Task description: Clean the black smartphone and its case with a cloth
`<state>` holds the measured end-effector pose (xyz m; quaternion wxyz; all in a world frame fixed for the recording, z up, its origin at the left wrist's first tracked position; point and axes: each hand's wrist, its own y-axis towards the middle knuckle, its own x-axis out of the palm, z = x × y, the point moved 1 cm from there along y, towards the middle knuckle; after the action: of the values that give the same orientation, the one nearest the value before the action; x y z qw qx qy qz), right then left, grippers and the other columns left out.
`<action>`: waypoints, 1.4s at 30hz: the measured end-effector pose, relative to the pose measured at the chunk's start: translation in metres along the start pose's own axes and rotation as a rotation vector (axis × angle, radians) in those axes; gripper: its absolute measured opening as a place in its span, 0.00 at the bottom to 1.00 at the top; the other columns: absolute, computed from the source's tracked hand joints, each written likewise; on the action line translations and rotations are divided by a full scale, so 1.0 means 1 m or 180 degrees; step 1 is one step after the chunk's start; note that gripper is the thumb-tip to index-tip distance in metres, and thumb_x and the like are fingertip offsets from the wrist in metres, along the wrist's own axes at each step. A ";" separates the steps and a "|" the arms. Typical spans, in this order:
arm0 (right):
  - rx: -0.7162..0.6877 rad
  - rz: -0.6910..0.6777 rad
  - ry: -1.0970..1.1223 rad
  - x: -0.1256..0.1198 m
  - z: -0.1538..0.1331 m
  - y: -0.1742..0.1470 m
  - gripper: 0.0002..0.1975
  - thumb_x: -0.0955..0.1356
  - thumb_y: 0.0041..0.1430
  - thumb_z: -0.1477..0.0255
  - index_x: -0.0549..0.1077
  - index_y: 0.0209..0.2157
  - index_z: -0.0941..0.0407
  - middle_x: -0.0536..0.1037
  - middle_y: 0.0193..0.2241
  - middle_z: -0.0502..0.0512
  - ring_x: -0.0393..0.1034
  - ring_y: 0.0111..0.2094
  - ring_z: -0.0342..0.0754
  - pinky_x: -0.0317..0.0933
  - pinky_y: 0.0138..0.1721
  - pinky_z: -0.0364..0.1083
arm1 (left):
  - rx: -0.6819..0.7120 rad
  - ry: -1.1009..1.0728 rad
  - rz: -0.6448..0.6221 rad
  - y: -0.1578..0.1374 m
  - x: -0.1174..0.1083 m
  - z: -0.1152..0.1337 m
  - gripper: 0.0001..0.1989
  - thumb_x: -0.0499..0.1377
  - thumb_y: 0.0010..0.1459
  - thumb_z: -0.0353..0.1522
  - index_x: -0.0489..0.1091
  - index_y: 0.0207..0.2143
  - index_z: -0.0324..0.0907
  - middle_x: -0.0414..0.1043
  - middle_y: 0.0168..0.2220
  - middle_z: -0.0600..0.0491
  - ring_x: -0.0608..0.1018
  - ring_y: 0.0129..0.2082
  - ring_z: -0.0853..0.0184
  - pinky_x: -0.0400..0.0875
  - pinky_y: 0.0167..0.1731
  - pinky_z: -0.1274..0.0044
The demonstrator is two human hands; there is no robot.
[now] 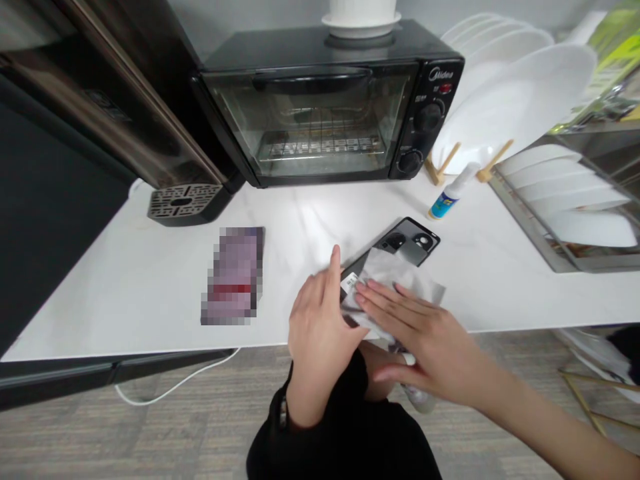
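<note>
A dark smartphone lies back up and slanted on the white table, its camera end at the upper right. My left hand braces its lower left end, with the index finger stretched out and the thumb on the near side. A crumpled white tissue covers the middle of the phone. On top of it my right hand presses with the fingers laid nearly flat. A white label shows beside the fingertips. By the right thumb is a small white thing that I cannot make out.
A blurred-out, purple flat object lies on the left of the table. Behind stand a black toaster oven and a drink machine. To the right are a small spray bottle, white plates and a dish rack.
</note>
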<state>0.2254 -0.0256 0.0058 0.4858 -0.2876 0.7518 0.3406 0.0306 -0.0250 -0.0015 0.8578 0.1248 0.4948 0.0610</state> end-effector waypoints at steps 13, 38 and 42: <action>0.0324 0.0357 -0.0033 0.019 -0.011 0.036 0.51 0.63 0.64 0.40 0.59 0.71 0.67 0.60 0.72 0.69 0.55 0.73 0.60 0.54 0.73 0.64 | 0.0151 0.0110 -0.0018 -0.001 -0.001 -0.001 0.50 0.67 0.58 0.37 0.43 0.76 0.44 0.78 0.49 0.48 0.80 0.48 0.56 0.77 0.50 0.67; 0.0911 0.0313 -0.0188 -0.013 0.037 -0.016 0.39 0.62 0.71 0.48 0.56 0.73 0.58 0.61 0.71 0.63 0.55 0.73 0.58 0.59 0.70 0.66 | 0.0288 0.0026 -0.0121 0.000 -0.002 -0.001 0.57 0.71 0.56 0.43 0.39 0.76 0.46 0.76 0.57 0.46 0.78 0.55 0.51 0.73 0.56 0.61; 0.1352 0.0724 -0.0426 -0.005 0.058 0.008 0.41 0.62 0.69 0.47 0.60 0.71 0.62 0.63 0.70 0.67 0.54 0.73 0.63 0.54 0.71 0.69 | 0.0284 0.0020 -0.0113 0.001 -0.001 -0.002 0.56 0.71 0.56 0.43 0.39 0.76 0.47 0.76 0.58 0.46 0.78 0.55 0.51 0.73 0.56 0.60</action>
<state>0.2521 0.0252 -0.0044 0.5426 -0.0695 0.8002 0.2457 0.0281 -0.0237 -0.0016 0.8508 0.1540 0.5018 0.0241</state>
